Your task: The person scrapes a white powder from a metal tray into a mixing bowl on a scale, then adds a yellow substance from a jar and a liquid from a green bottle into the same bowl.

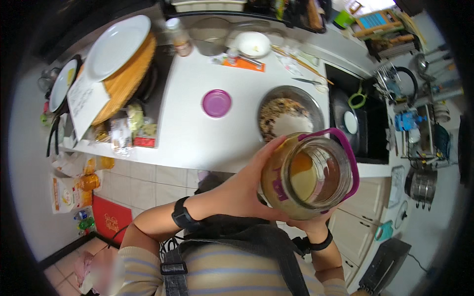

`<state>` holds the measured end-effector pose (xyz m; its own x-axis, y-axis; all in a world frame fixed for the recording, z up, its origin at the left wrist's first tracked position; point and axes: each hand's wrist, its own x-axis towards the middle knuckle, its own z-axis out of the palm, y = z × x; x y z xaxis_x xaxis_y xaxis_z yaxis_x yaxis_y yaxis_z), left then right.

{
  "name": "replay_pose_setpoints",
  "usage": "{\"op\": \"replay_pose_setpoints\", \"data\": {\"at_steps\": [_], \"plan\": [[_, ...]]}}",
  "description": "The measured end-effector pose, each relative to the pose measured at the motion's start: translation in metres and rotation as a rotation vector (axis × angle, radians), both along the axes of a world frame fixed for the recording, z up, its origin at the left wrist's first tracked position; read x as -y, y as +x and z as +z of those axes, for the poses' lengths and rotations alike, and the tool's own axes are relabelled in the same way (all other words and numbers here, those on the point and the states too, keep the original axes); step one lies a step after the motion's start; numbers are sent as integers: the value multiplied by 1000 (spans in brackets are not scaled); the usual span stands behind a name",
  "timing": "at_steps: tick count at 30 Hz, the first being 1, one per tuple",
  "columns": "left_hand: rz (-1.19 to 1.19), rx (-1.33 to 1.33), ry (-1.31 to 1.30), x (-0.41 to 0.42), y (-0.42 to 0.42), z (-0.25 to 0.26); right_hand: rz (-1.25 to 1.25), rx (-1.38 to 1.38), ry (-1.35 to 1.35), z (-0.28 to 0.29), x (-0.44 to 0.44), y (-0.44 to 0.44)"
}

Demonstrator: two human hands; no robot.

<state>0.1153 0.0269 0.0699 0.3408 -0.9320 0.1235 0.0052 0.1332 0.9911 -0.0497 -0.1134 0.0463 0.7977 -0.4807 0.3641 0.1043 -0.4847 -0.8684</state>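
Note:
Both of my hands hold a large glass jar (276, 170) with a purple handle, its wide mouth uncovered and tilted up towards me. My left hand (240, 188) grips the jar's left side and underside. My right hand (314, 222) is around its lower right, partly hidden behind the glass. Yellowish contents show inside. Beyond the jar, a metal bowl (318, 107) holds white powder beside a brown, grainy mixture; the jar covers its near edge. A round purple lid (216, 103) lies on the white counter (192, 140), left of the bowl.
A knife (306, 80), chopsticks (300, 63), a white bowl (253, 44) and a seasoning jar (180, 39) stand or lie towards the back. The black sink (376, 137) is at right. On the left, a white plate (118, 48) rests on a round wooden board (142, 70) over the stove.

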Motion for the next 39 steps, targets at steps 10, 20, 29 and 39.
{"op": "replay_pose_setpoints", "data": {"at_steps": [10,20,29,39], "plan": [[368,47,110,-149,69,-70,345,93,97,-92,-108,135],[426,153,121,-188,104,-129,407,-24,213,-144,-135,177],[426,380,178,-201,124,-115,393,-128,199,-143,-137,191],[387,412,243,-203,130,-71,370,-139,198,-141,-139,191]]}}
